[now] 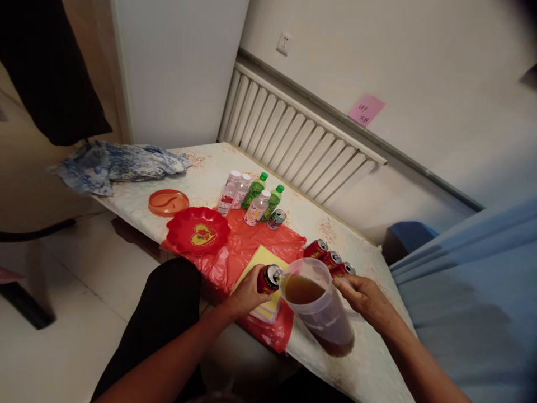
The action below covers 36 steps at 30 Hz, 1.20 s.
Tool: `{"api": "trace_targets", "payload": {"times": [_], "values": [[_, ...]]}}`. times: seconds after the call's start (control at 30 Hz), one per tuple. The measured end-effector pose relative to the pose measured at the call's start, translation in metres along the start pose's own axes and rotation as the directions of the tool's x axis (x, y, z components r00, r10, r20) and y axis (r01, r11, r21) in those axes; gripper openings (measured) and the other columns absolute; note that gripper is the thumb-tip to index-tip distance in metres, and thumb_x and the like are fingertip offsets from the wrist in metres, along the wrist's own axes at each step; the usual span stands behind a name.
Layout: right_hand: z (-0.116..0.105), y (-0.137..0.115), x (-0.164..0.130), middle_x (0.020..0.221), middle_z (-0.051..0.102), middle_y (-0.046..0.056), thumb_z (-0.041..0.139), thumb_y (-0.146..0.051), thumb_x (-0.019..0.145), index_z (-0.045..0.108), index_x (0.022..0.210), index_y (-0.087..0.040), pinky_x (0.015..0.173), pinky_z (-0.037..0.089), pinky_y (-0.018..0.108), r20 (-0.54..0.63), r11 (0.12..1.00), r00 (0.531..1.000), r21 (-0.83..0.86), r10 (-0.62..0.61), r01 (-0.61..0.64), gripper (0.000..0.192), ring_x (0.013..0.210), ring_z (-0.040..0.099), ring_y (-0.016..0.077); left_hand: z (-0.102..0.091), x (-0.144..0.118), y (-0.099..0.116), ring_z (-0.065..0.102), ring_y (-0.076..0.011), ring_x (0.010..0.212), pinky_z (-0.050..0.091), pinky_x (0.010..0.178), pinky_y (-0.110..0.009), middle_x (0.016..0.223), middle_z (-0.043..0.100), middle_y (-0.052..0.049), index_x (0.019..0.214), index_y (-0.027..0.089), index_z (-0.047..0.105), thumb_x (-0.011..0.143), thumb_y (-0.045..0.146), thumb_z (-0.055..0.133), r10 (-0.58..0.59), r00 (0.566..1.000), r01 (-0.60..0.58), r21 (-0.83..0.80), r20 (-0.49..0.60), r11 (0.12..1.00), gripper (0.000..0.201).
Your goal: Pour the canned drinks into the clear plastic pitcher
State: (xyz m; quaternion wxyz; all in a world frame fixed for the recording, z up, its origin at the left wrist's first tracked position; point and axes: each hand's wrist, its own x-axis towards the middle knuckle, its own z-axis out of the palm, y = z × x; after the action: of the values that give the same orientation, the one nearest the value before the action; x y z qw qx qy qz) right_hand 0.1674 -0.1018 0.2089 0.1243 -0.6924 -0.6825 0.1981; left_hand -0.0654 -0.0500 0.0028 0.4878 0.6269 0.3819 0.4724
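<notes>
Tilting a red can (268,278) against the rim of a clear jug (321,313), the left hand (245,296) is wrapped tight around the can body, just below centre frame. Jug: plastic, holding brown liquid, standing on the table (369,364) at lower centre-right. Right hand (367,299): fingers curled at the jug's far side, at the handle; whether they close fully on it cannot be told.

Just behind the jug: three more red cans (331,258), lying in a row, touching one another. Under the left hand: a yellow pad (262,258) on a red bag (243,246). Centre frame: a red dish (198,230) with a gold heart emblem, resting on the bag's left edge; an orange dish (168,202) beside it, to the upper left. Behind the bag: a cluster of small bottles (249,196), white-capped and green, with a small can (276,219) at their right. Upper left: a blue patterned cloth (117,162) heaped on the table's far corner. Upper right: a pink note (366,109) stuck on the wall above a radiator (293,140).
</notes>
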Motion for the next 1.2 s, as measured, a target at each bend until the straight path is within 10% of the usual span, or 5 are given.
{"api": "trace_targets", "payload": {"times": [1.2], "values": [[-0.0038,-0.0043,0.0011,0.058,0.031,-0.004,0.046,-0.057,0.084,0.037,0.057,-0.021,0.050,0.026,0.025,0.005,0.998,0.998,-0.016,-0.059,0.059,0.045,0.055,0.031,0.0116,0.0009,0.0007,-0.0048,0.057,-0.0231,0.112,0.044,0.099,-0.038,0.119,0.059,-0.006,0.123,0.021,0.047,0.061,0.007,0.071,0.007,1.000,-0.007,0.012,-0.002,1.000,0.069]]}}
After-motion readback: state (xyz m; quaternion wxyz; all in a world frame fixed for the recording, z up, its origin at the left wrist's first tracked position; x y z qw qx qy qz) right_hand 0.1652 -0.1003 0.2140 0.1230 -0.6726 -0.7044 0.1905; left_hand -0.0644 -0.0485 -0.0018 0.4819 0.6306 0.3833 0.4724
